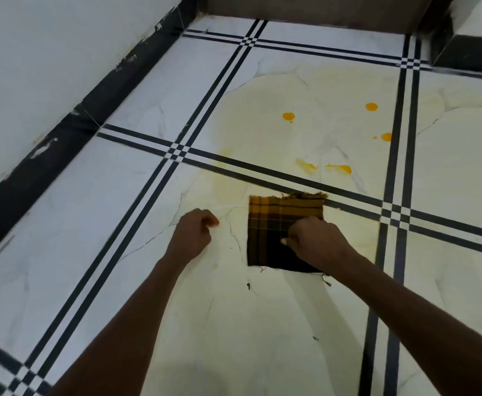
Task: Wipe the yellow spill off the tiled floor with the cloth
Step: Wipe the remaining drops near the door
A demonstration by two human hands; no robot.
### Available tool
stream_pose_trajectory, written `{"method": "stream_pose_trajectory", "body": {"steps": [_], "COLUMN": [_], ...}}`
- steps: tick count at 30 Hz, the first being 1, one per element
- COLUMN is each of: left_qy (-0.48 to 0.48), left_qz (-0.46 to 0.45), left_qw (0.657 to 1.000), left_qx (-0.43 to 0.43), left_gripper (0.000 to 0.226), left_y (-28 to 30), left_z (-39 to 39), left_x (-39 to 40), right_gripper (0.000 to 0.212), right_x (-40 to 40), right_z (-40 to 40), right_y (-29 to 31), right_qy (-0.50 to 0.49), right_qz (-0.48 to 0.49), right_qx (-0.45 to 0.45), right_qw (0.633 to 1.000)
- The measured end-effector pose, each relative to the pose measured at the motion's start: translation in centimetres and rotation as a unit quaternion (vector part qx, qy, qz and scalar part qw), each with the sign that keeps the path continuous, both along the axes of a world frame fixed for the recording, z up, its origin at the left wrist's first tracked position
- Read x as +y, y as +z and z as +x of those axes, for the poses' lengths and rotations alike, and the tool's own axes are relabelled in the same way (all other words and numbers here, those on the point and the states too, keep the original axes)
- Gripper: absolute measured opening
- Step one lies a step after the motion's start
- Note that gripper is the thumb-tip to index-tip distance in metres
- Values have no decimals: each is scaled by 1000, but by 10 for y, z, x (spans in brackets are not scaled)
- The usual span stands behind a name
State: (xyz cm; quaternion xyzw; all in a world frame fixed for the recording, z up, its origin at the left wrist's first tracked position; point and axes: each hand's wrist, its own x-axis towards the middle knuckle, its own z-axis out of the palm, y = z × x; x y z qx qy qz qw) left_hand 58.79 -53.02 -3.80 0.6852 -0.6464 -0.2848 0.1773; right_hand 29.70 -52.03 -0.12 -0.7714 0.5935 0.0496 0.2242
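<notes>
Head view: the cloth [277,221] is held by the curled grip of the right hand [315,242]; the yellow spill [340,168] is found at one o'clock from it; the left hand [194,234] is curled, empty.

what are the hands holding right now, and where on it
The right hand grips the cloth on its right half, fingers curled into it. The left hand is curled and holds nothing.

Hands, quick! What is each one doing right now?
Left hand: closed in a loose fist, holding nothing.
Right hand: closed, fingers curled down gripping the cloth.
</notes>
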Motion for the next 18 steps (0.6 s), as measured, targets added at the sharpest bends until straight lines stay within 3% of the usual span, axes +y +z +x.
{"method": "stream_pose_trajectory", "body": {"steps": [2,5,8,12,18], "left_qy": [58,84,67,81,91], "left_qz": [-84,-88,-108,-114,-113], "left_qw": [993,984,972,972,974], "left_qx": [-56,-133,-198,-190,-175], "left_gripper": [30,53,61,59,58], "left_y": [-14,-41,-66,-67,-67], "left_z": [11,17,17,16,15], "left_x": [-5,-12,-1,0,-4], "right_gripper": [38,67,66,66,71], "right_x": [-7,-8,-1,-20,-169], "right_z": [8,19,15,6,61], "right_y": [-25,-66,-85,-80,-79], "right_qy": [-22,9,28,61,-57], "right_qz": [-97,-98,-156,-162,-153], "right_qx": [-54,-33,0,24,28], "right_qw": [994,995,987,985,986]}}
